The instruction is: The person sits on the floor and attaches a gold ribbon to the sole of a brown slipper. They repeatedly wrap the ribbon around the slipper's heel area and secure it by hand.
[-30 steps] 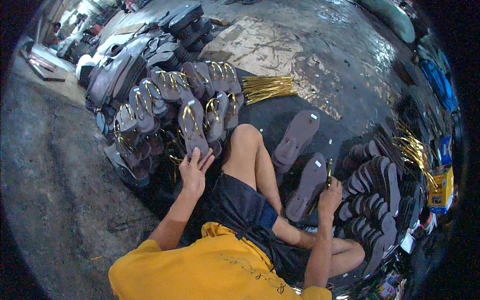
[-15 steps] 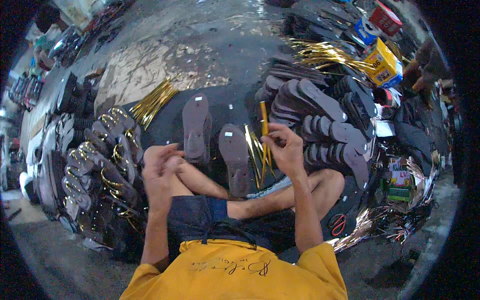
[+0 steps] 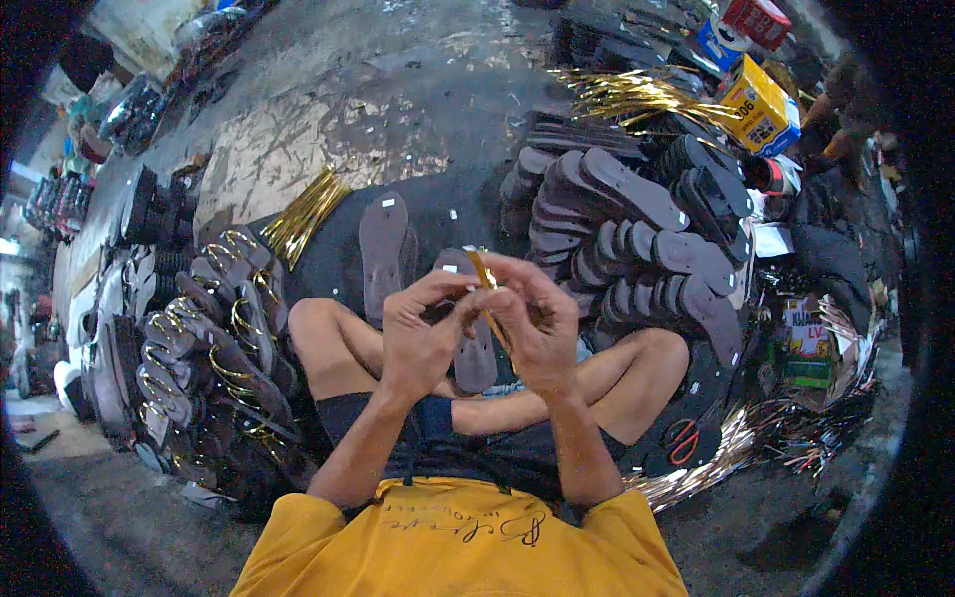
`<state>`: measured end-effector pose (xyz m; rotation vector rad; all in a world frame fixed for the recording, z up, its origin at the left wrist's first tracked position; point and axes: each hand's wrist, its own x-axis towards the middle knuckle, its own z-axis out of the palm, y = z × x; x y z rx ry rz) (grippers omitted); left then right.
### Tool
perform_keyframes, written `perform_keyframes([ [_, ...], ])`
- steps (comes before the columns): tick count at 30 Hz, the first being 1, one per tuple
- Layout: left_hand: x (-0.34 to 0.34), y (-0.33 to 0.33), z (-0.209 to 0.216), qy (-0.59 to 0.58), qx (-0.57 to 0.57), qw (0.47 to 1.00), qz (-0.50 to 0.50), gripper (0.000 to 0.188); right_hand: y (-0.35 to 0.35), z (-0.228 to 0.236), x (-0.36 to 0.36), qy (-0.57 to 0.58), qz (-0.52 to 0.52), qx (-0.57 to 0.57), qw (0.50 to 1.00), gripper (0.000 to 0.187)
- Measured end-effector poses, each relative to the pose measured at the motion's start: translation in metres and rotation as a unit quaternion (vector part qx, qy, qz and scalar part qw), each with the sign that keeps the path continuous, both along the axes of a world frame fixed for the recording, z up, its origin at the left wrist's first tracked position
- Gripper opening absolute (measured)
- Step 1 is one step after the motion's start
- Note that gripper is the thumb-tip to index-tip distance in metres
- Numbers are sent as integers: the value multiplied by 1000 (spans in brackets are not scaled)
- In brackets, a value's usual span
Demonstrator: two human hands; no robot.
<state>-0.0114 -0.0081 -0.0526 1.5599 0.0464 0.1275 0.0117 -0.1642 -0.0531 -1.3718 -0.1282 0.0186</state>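
Note:
My left hand [image 3: 423,328] and my right hand [image 3: 542,318] meet in front of my body, above my crossed legs. Pinched between their fingertips is a thin, shiny gold strap [image 3: 480,267], slanting with its far end up to the left. Under my hands lies a brown sandal sole [image 3: 474,360], partly covered by them. Another brown sole [image 3: 382,244], with a small white label near its far end, lies to the left, overlapping a further one. Whatever gold strips lay beside the near sole are now hidden behind my right hand.
Finished-looking sandals with gold straps [image 3: 234,368] crowd the left. Rows of brown soles [image 3: 637,189] stand at right. Gold strip bundles [image 3: 303,214] lie far left and far right, near a yellow box [image 3: 758,104]. Red-handled scissors [image 3: 682,442] rest by my right knee.
My left hand has come across from over my left knee to meet my right. My right hand has moved left with the gold strap, and both now touch it.

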Motion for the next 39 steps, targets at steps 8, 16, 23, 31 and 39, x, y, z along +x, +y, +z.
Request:
perform_keyframes([
  [8,0,18,23,-7,37,999,35,29,-2,-8,3,-113,-39,-96,988,28],
  [16,1,24,14,-9,26,999,-24,30,15,-22,-4,-90,-2,-65,994,34],
  [23,30,18,5,145,-89,983,-70,34,-6,-5,13,-252,-55,-338,905,27],
  [31,15,-3,-178,67,527,844,78,92,-30,-37,38,-316,-113,-482,809,16],
  [39,19,-13,-185,114,463,877,55,110,-30,-43,39,-273,-98,-478,829,17],
])
